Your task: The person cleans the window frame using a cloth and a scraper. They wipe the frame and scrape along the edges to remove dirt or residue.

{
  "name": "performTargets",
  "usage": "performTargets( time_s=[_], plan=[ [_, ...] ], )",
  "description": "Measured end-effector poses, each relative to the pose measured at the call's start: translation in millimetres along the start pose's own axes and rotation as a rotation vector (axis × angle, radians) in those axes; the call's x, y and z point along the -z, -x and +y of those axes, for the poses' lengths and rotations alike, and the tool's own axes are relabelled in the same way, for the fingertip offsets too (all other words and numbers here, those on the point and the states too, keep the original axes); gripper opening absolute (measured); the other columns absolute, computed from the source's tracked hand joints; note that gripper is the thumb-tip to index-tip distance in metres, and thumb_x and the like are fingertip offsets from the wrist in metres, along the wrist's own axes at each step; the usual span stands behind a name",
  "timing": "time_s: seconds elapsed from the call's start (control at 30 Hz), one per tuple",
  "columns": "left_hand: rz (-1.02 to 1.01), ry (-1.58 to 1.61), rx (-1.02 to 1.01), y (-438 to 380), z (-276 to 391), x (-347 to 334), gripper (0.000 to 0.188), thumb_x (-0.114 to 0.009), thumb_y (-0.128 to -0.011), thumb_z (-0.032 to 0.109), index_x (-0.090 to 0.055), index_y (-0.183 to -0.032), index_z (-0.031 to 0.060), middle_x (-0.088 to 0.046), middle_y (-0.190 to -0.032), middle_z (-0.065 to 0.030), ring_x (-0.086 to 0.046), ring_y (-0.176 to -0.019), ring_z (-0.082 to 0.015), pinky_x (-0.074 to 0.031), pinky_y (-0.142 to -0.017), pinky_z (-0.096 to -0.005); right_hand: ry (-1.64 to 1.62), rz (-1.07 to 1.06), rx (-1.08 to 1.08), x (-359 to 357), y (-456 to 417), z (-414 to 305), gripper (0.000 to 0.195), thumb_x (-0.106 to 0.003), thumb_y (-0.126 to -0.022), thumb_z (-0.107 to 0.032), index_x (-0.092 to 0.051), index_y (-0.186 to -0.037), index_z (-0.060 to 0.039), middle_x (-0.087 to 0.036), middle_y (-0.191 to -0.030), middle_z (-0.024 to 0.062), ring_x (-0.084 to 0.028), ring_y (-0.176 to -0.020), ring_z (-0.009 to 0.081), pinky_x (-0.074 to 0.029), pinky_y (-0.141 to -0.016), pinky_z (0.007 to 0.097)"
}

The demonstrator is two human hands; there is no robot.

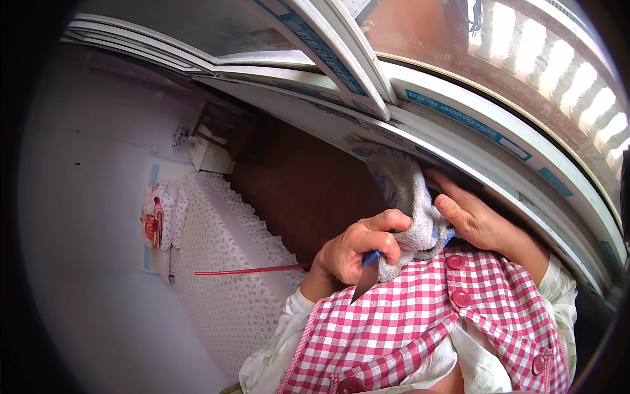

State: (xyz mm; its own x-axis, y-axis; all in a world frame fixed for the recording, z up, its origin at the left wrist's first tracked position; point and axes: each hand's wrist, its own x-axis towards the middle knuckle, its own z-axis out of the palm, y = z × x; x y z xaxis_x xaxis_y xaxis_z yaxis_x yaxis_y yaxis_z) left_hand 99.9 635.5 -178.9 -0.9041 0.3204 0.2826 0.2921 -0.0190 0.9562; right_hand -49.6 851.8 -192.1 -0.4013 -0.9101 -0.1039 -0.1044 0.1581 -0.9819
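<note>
My left hand (362, 246) grips a bunched grey-white terry towel (416, 212) with blue patterning. From the same fist a thin pointed metal blade (366, 283) sticks out, with a bit of blue at its base; the rest of that tool is hidden. My right hand (475, 219) is at the towel's right side, thumb and index finger spread apart. Its index fingertip is by the wall just under the window sill; its other fingers are mostly hidden. The towel hangs against this wall (315, 115).
A white-framed sliding window (457, 118) with blue printed film runs along the top; one sash (339, 54) stands ajar. A red rod (251, 271) shows behind my left wrist. Beyond lie a bed with a ruffled cover (221, 256), a brown floor (305, 172) and a wooden chair (209, 130).
</note>
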Motion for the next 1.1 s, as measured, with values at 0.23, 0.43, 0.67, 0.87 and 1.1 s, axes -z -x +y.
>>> performTargets(
  time_s=[0.23,0.43,0.67,0.87,1.1],
  plan=[
    [0.011,0.341,0.043,-3.7,-10.1,10.6,0.048,-0.058,-0.072,0.011,-0.062,-0.119,0.0020,-0.067,-0.110,-0.0208,-0.064,-0.105,-0.0315,-0.045,-0.099,-0.0392,-0.230,-0.240,-0.091,-4.8,-32.3,14.7,0.031,-0.054,-0.104,-0.029,-0.064,-0.106,0.0003,-0.066,-0.093,0.0019,-0.058,-0.085,0.0091,-0.050,-0.077,0.0277],
    [0.716,0.492,0.312,27.9,-64.7,52.6,0.066,-0.071,-0.092,0.026,-0.040,-0.145,0.0028,-0.068,-0.100,-0.0127,-0.063,-0.070,-0.0115,-0.041,-0.049,-0.0192,0.040,-0.150,0.511,-3.2,-27.0,-29.8,0.017,-0.058,-0.099,-0.015,-0.065,-0.098,0.0000,-0.066,-0.083,0.0081,-0.064,-0.074,0.0182,-0.051,-0.072,0.0314],
    [0.644,0.256,0.461,-7.4,-120.2,31.8,0.026,-0.072,-0.091,0.019,-0.066,-0.113,0.0043,-0.062,-0.080,0.0053,-0.053,-0.067,-0.0039,-0.044,-0.059,-0.0210,0.027,-0.324,0.622,13.8,-23.5,-46.5,0.012,-0.061,-0.092,-0.011,-0.069,-0.094,-0.0012,-0.070,-0.084,0.0104,-0.069,-0.075,0.0222,-0.054,-0.070,0.0317],
    [0.926,-0.001,0.263,15.2,-52.5,72.8,0.015,-0.073,-0.090,0.014,-0.072,-0.102,0.0040,-0.058,-0.072,0.0053,-0.046,-0.057,-0.0033,-0.036,-0.051,-0.0203,0.113,-0.163,0.500,39.2,5.4,-40.2,0.018,-0.062,-0.092,-0.009,-0.070,-0.107,-0.0030,-0.072,-0.086,0.0107,-0.072,-0.077,0.0231,-0.056,-0.072,0.0298],
    [1.038,-0.097,-0.396,-21.8,20.6,72.3,0.017,-0.066,-0.094,0.016,-0.066,-0.106,0.0035,-0.063,-0.090,-0.0045,-0.052,-0.067,-0.0113,-0.042,-0.058,-0.0243,0.591,-0.051,0.173,64.6,58.1,-68.2,0.082,-0.074,-0.080,-0.054,-0.050,-0.139,-0.0016,-0.072,-0.088,0.0213,-0.075,-0.073,0.0285,-0.059,-0.067,0.0305]
  ],
)
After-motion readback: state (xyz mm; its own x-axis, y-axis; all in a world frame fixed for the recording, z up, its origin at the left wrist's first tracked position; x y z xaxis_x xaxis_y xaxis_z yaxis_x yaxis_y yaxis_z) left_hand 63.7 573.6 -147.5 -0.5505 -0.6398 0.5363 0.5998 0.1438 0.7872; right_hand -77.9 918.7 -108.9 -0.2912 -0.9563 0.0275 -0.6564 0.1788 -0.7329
